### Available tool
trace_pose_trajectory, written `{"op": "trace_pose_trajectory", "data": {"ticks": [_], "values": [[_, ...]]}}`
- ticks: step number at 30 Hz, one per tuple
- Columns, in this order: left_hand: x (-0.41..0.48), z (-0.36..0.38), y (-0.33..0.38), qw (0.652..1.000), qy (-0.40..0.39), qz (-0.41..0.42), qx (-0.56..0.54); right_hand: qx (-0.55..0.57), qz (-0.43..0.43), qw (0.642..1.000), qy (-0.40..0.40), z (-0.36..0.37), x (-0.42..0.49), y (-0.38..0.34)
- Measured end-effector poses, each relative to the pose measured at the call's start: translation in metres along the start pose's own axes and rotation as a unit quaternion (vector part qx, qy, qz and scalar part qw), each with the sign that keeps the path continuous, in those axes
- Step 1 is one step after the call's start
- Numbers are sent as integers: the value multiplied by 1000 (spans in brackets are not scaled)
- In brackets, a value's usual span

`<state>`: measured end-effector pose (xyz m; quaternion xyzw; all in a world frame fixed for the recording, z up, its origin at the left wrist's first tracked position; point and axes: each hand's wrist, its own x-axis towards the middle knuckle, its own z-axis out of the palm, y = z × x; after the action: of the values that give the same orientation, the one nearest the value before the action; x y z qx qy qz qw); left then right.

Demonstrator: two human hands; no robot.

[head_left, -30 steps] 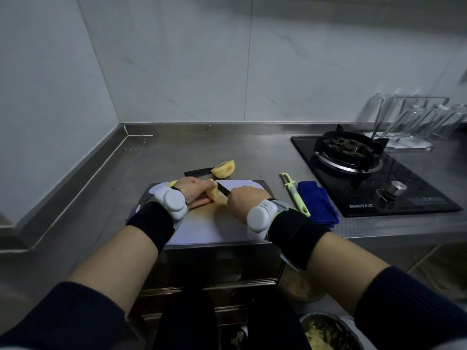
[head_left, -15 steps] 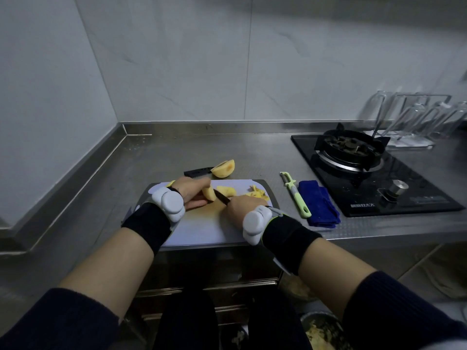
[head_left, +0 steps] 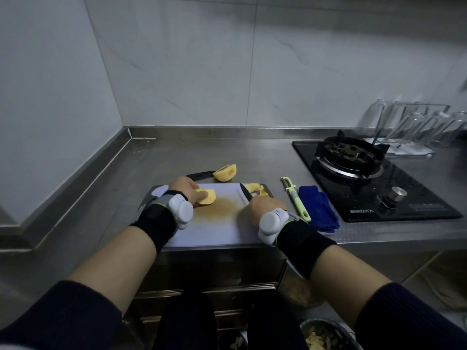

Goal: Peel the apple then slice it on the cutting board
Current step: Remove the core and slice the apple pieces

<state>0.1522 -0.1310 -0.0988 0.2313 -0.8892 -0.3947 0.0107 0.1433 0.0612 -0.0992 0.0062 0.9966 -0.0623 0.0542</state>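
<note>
**Left of centre:** the left hand (head_left: 185,189) is shown with its fingers bent over a peeled apple piece (head_left: 208,197), which is held down on the cutting board (head_left: 214,226). Just above it in the frame, off the board on the steel counter (head_left: 151,168), an apple half (head_left: 225,171) is laid against a flat black object (head_left: 201,175) whose nature cannot be told.

**Centre:** a brown juice stain (head_left: 222,204) is seen on the board.

**Right of centre:** the knife (head_left: 246,194) is gripped by the right hand (head_left: 265,205), the fingers being closed round the hidden handle. The blade is pointed away from the viewer, apart from the held piece. Cut slices (head_left: 255,187) are gathered at the board's upper right corner.

**Right:** a green peeler (head_left: 295,198) is laid beside a blue cloth (head_left: 318,209), with a gas hob (head_left: 353,160) beyond.

**Progress:** no skin is made out on any piece and the peeler is set aside, so peeling is judged complete. Slicing is judged to be under way. The held piece and the half on the counter are not yet sliced, and roughly half of the cutting appears to be left.
</note>
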Motion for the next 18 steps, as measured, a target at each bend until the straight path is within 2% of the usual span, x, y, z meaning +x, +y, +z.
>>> {"op": "trace_pose_trajectory", "data": {"ticks": [7, 11, 14, 16, 18], "values": [[2, -16, -4, 997, 61, -11, 56, 5, -60, 997, -45, -8, 9, 0], [4, -14, -5, 996, 69, 15, 59, -17, -145, 989, -38, -10, 10, 5], [2, -3, 6, 990, 45, 92, 94, -18, -175, 984, -35, -11, 9, 6], [3, 4, 10, 972, 0, 151, 182, -22, -180, 983, -34, -10, 12, 4], [7, 10, 9, 954, -40, 162, 249, -27, -179, 983, -38, -8, 14, 2]]}}
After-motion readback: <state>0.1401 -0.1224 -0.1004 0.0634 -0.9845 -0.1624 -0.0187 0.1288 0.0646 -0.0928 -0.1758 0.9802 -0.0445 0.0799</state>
